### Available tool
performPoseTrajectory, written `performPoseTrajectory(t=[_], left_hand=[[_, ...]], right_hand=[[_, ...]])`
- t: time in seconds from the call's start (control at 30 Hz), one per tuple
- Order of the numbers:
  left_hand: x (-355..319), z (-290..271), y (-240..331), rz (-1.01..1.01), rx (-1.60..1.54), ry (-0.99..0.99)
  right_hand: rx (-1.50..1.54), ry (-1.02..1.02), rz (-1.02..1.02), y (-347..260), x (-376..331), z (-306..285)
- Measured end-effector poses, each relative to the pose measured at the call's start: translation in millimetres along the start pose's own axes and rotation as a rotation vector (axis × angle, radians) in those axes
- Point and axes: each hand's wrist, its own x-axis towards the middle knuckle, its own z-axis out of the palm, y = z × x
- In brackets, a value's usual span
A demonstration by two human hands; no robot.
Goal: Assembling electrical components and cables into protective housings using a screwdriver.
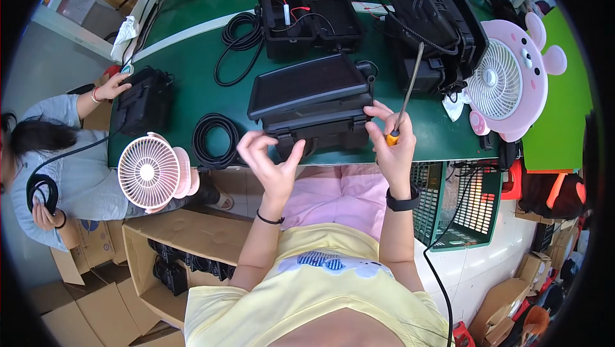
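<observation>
A black plastic case [314, 115] with a flat, dark panel as its top lies near the front edge of the green table, and latches show along its front. My left hand [269, 164] is at the case's front left corner, fingers curled and thumb by the latch, with the corner between them. My right hand [396, 152] is closed around the orange handle of a screwdriver [411, 84], its shaft pointing up and away. The right thumb and fingertips also reach the case's front right corner.
Coiled black cables [214, 141] lie left of the case. An opened black box [288, 33] with wires sits behind it. Stacked black cases [426, 27] and a pink fan [506, 78] stand right. At left, another person [70, 148] handles a cable beside a small fan [148, 172].
</observation>
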Motion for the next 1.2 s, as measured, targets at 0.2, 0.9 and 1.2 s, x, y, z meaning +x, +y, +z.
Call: performPoseTrajectory(t=[0.2, 0.9, 1.2], left_hand=[[-0.6, -2.7, 3.4, -0.014, -0.038, -0.075], [33.8, 12.8, 3.5, -0.473, -0.659, -0.162], [35.0, 10.2, 2.0, -0.495, -0.608, -0.193]], right_hand=[[0.012, 0.021, 0.001, 4.4, 2.0, 8.5], [-0.203, 0.032, -0.022, -9.8, -9.9, 10.4], [0.038, -0.037, -0.063, -12.6, 10.5, 8.3]])
